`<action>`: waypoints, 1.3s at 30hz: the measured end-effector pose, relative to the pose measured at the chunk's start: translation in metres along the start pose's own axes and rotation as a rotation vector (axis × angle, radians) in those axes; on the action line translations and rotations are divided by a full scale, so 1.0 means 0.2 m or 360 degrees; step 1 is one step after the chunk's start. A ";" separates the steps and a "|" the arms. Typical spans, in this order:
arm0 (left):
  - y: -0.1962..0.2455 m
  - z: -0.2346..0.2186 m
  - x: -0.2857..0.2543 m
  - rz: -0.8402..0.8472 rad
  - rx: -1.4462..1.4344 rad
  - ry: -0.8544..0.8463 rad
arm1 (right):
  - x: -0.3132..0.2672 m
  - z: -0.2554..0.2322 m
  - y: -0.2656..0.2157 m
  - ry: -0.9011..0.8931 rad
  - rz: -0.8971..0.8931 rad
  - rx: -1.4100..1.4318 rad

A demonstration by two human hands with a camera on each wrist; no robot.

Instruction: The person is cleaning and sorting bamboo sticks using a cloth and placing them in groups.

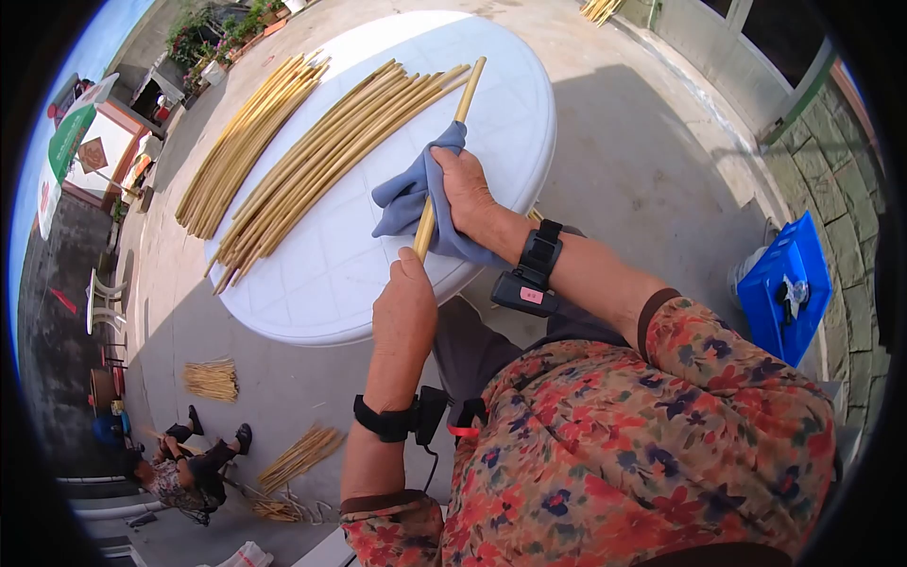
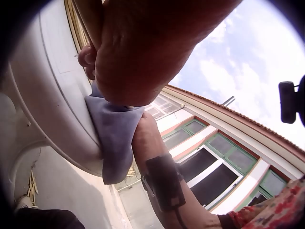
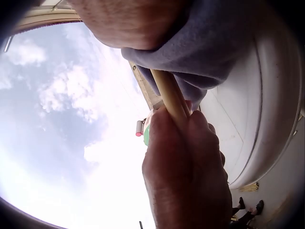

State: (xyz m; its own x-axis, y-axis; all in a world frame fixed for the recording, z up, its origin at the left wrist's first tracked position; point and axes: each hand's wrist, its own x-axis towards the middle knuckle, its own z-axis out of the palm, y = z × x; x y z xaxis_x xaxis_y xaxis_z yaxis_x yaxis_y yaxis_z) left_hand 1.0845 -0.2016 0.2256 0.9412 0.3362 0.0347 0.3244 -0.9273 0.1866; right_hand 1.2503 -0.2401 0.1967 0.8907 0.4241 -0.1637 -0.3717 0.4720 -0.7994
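A pale yellow stick (image 1: 426, 230) slants over the near edge of a white oval table (image 1: 331, 307). The left hand (image 1: 406, 304) grips its lower end, which the fingers hide. Higher up, the right hand (image 1: 465, 189) holds a blue-grey cloth (image 1: 404, 197) wrapped round the stick, whose top end sticks out beyond the cloth. In the right wrist view, the stick (image 3: 170, 95) runs from the cloth (image 3: 200, 47) into the left hand (image 3: 186, 167). The cloth (image 2: 112, 129) hangs down beside the table in the left wrist view.
Two bundles of sticks (image 1: 321, 156) lie on the table, left of the hands. A blue bin (image 1: 784, 288) stands at the right. On the ground at lower left are piles of sticks (image 1: 300, 458) and a seated person (image 1: 184, 472).
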 end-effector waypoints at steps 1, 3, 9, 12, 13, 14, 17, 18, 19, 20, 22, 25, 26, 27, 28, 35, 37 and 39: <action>-0.03 0.01 -0.07 0.0002 -0.0050 -0.0032 | 0.04 -0.02 -0.04 0.0086 0.0050 0.0079; -0.07 0.01 -0.17 0.0024 -0.0092 -0.0043 | 0.11 -0.06 -0.06 0.0136 -0.0007 0.0069; -0.20 0.05 -0.39 -0.0038 -0.0273 -0.0091 | 0.19 -0.09 -0.19 0.0245 -0.0034 0.0068; -0.26 0.04 -0.47 -0.0113 -0.0274 -0.0157 | 0.31 -0.14 -0.20 0.0259 -0.0254 0.0027; -0.29 0.04 -0.50 -0.0229 -0.0313 -0.0223 | 0.37 -0.17 -0.25 0.0251 -0.0254 0.0026; -0.32 0.04 -0.54 -0.0349 -0.0351 -0.0288 | 0.43 -0.20 -0.30 0.0313 -0.0274 0.0146; -0.49 0.11 -0.72 -0.0337 -0.0490 0.0169 | 0.50 -0.25 -0.46 0.0104 -0.0319 0.0175; -0.53 0.13 -0.74 -0.0274 -0.0495 0.0308 | 0.50 -0.23 -0.46 -0.0022 -0.0359 0.0018; -0.52 0.11 -0.73 -0.0288 -0.0494 0.0306 | 0.47 -0.18 -0.44 -0.0029 -0.0346 0.0017; -0.49 0.06 -0.69 -0.0419 -0.0853 0.0265 | 0.41 -0.11 -0.41 -0.0196 -0.0385 -0.0149; -0.45 -0.01 -0.60 -0.0545 -0.1209 0.0243 | 0.26 0.04 -0.37 -0.0483 -0.0424 -0.0563; -0.38 -0.06 -0.49 -0.0461 -0.1618 0.0338 | 0.10 0.13 -0.25 -0.1232 -0.0784 -0.1543; -0.37 -0.06 -0.45 -0.0427 -0.1730 0.0409 | 0.04 0.13 -0.19 -0.1513 -0.0818 -0.1689; -0.36 -0.07 -0.42 -0.0395 -0.1841 0.0488 | 0.01 0.10 -0.10 -0.1727 -0.0808 -0.1969; -0.33 -0.10 -0.38 -0.0398 -0.1831 0.0502 | -0.02 0.07 -0.03 -0.1801 -0.0709 -0.2100; -0.38 -0.04 -0.22 -0.0246 -0.1429 0.0167 | -0.04 0.00 -0.21 -0.1514 -0.0722 -0.1943; -0.40 -0.02 -0.18 -0.0012 -0.0754 0.0321 | -0.07 -0.10 -0.32 -0.1436 -0.1124 -0.2077; -0.39 -0.06 -0.15 0.0050 -0.0585 0.0340 | -0.08 -0.14 -0.42 -0.1343 -0.1521 -0.2200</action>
State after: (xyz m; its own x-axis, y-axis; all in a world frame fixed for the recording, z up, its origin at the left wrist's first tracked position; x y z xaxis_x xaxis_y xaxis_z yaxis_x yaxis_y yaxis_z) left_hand 1.0300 -0.1384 0.2211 0.8967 0.3710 0.2414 0.2041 -0.8304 0.5184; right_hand 1.2737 -0.3077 0.2505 0.1369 0.8516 0.5061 0.9355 0.0568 -0.3487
